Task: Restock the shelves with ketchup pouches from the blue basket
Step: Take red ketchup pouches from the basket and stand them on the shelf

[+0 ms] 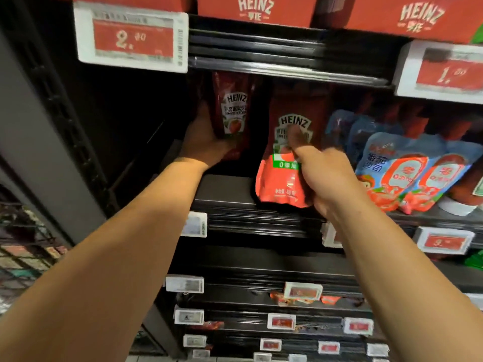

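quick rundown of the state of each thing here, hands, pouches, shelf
left hand: grips the dark Heinz pouch from the left side
dark Heinz pouch: upright, held at the shelf
right hand: grips the red-bottomed Heinz pouch, thumb on its front
red-bottomed Heinz pouch: upright, bottom at the shelf's front edge
blue pouches: stocked on the shelf, leaning forward
shelf: bare at the left

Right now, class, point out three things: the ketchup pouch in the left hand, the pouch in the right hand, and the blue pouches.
Left-hand pouch [233,113]: head view, label.
Right-hand pouch [281,178] : head view, lower front.
Blue pouches [392,155]: head view, front pouch's face.
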### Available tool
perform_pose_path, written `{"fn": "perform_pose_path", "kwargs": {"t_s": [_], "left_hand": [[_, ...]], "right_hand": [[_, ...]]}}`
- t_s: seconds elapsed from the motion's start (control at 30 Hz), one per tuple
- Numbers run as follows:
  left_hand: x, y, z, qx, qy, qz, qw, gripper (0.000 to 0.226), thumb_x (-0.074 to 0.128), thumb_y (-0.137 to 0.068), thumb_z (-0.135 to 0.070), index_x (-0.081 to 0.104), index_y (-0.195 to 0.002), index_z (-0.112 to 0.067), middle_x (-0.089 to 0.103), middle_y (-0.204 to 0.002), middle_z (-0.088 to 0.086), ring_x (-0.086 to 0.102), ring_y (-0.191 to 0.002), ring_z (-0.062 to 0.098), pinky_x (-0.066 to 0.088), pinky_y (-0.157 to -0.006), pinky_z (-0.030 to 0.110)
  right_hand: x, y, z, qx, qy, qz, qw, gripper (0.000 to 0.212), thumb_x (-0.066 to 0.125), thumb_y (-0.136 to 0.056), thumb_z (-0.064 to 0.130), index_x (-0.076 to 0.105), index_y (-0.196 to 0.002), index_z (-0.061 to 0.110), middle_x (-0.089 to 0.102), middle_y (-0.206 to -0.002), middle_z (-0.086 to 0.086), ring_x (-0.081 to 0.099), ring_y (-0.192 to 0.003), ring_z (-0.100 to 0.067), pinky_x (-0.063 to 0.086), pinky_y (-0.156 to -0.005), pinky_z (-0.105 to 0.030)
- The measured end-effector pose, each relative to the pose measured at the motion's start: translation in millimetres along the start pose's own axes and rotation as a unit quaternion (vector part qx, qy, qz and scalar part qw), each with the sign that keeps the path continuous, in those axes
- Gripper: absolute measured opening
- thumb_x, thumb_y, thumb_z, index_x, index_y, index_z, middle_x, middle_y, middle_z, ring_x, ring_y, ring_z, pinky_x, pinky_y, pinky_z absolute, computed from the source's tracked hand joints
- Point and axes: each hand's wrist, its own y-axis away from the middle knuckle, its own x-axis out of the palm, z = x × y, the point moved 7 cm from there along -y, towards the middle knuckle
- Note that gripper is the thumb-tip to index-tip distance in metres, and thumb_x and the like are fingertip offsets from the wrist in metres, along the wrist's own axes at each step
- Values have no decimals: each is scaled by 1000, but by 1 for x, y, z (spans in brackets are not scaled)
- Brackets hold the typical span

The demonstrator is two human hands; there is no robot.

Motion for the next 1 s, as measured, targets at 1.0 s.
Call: {"fn": "perform_pose_path", "kwargs": {"t_s": [1.0], "left_hand": [[-2, -22, 22, 16, -174, -139, 975, 79, 74, -87, -28, 22, -147, -29, 61, -128, 12, 64, -113, 34, 50, -82, 39]], "right_hand": [[64, -182, 8, -158, 50, -228, 959, 83, 67, -87, 57, 40, -150, 9, 53, -146, -14, 51, -133, -30, 33, -100, -21]]}}
